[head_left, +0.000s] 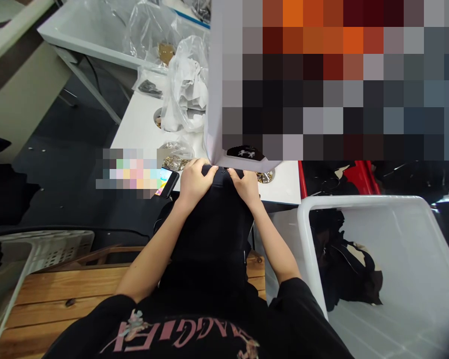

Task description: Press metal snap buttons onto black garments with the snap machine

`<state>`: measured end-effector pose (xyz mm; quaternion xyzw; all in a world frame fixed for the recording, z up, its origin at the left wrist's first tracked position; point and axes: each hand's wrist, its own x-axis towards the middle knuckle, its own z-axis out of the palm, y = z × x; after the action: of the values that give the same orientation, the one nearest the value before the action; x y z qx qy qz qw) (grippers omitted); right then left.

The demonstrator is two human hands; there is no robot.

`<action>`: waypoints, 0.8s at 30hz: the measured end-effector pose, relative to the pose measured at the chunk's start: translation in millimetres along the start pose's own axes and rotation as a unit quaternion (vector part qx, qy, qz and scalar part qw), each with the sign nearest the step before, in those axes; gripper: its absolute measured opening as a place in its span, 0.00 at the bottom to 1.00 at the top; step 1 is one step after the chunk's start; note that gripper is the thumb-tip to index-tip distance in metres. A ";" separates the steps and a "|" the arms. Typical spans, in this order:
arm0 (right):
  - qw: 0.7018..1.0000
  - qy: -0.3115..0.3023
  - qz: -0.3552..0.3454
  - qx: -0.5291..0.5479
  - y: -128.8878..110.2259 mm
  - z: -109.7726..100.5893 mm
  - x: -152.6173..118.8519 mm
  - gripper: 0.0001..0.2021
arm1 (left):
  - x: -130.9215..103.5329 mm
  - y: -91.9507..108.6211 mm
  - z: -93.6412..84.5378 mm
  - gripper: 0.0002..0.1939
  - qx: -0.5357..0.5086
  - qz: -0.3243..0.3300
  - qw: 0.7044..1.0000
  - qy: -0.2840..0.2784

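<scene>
A black garment point(217, 219) is stretched toward me from the front of a pale machine housing point(243, 163). At its far edge is a band-like strip with a small detail in the middle, too small to make out. My left hand point(196, 183) grips the left end of this edge, thumb on top. On the opposite end my right hand point(246, 184) is closed in the same way, thumb pointing inward. The fingertips under the cloth are hidden.
A phone point(168, 182) is left of my left hand. Round recesses of small metal parts point(266, 176) are set in the white table point(284, 189), with plastic bags point(189, 85) behind. At right stands a white bin point(404, 249) holding dark cloth. Below me is a wooden bench point(71, 289).
</scene>
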<state>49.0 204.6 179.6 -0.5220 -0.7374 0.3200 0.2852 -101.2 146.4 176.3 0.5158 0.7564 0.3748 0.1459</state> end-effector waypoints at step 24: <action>0.997 0.036 -0.063 -0.003 13.9 12.5 -1.8 0.10 | 3.1 -8.5 9.7 0.11 -0.025 0.035 0.999 0.020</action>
<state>48.2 204.2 160.8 -0.4866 -0.7589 0.2800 0.3299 -102.3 151.6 164.2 0.5305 0.7311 0.4087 0.1302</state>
